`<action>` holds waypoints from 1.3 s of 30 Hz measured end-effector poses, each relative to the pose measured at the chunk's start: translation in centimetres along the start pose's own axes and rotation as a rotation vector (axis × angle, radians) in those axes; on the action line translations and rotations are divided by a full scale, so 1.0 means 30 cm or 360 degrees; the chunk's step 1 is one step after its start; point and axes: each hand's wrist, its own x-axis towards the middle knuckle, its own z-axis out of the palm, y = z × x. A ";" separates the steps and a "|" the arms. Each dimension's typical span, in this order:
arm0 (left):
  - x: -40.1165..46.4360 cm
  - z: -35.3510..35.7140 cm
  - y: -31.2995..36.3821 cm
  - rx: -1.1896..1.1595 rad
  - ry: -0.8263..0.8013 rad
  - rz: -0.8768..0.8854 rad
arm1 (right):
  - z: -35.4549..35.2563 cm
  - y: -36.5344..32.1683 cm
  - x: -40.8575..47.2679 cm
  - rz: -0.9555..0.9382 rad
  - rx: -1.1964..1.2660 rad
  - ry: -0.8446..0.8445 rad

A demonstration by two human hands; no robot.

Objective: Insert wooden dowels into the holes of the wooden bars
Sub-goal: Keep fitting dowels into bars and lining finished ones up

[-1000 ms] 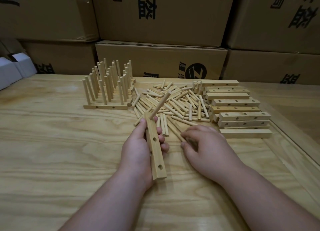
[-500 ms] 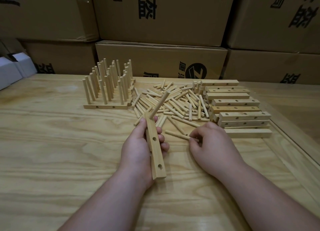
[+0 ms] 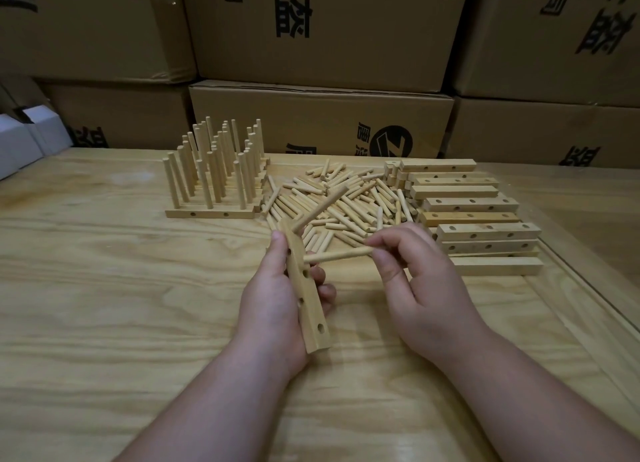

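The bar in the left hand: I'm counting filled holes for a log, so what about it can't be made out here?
Head view only:
- The bar: its far face and any holes under the left hand are hidden by palm and fingers.
- How deep the first dowel sits: inside the wood.
- Whether the second dowel, pinched by the right hand, has entered a hole: tip too small to tell.

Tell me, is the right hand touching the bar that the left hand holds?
Apart. The head view shows the right hand pinching a dowel, with bare table between it and the bar.
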 end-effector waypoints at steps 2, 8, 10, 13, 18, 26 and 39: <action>-0.003 0.002 0.001 -0.0001 0.0012 0.0003 | 0.000 0.002 -0.001 0.0000 0.0029 -0.0026; -0.009 0.009 0.003 -0.0003 0.0012 -0.0003 | 0.000 0.005 -0.001 -0.0006 0.0056 -0.0042; -0.009 0.007 0.004 0.0000 0.0008 0.0003 | 0.000 0.006 -0.002 -0.0019 0.0060 -0.0049; -0.008 0.004 0.005 -0.0012 0.0014 -0.0004 | -0.003 0.004 -0.003 -0.0042 0.0070 -0.0058; -0.005 0.002 0.005 -0.0016 0.0072 -0.0025 | -0.005 0.004 -0.001 -0.0089 0.0055 -0.0052; -0.004 0.002 0.004 0.0011 0.0086 -0.0008 | -0.005 -0.002 0.000 -0.0138 0.0094 -0.0006; 0.000 -0.004 -0.001 0.0108 0.0054 0.0070 | -0.020 -0.016 -0.004 -0.0048 0.0141 -0.0037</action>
